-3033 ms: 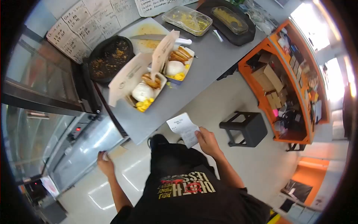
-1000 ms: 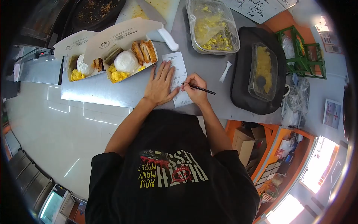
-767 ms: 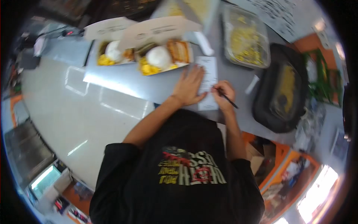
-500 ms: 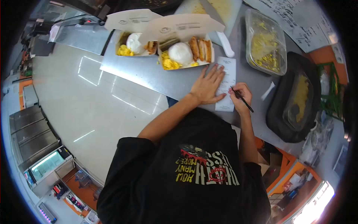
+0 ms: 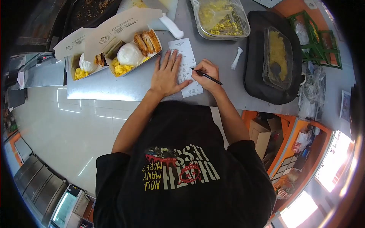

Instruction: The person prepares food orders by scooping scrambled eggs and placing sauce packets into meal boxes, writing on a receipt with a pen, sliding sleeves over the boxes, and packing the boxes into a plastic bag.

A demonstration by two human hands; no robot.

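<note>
A printed paper receipt (image 5: pixel 186 62) lies on the metal counter (image 5: pixel 121 86). My left hand (image 5: pixel 165 75) rests flat with fingers spread, its fingertips and thumb over the receipt's left edge. Between the fingers of my right hand (image 5: pixel 205 73) is a black pen (image 5: pixel 207 76), its tip at the middle of the receipt. Left of my left hand stands an open takeaway box (image 5: pixel 134 68) with white rice (image 5: pixel 130 54), scrambled egg (image 5: pixel 121 67) and sliced breaded cutlet (image 5: pixel 146 42). A second open box (image 5: pixel 72 67) with similar food sits beside it, partly covered by the first box's lid.
A white-handled knife (image 5: pixel 173 26) lies on a cutting board at the back. A clear tub (image 5: pixel 222 21) holds yellow bits. At right, a lidded container (image 5: pixel 276 57) rests on a black tray (image 5: pixel 253 81). A twisted white strip (image 5: pixel 236 58) lies nearer.
The view has turned and shifted, so the counter items appear further left and more upright. My left hand still lies on the receipt, and the pen stays in my right hand at the paper.
</note>
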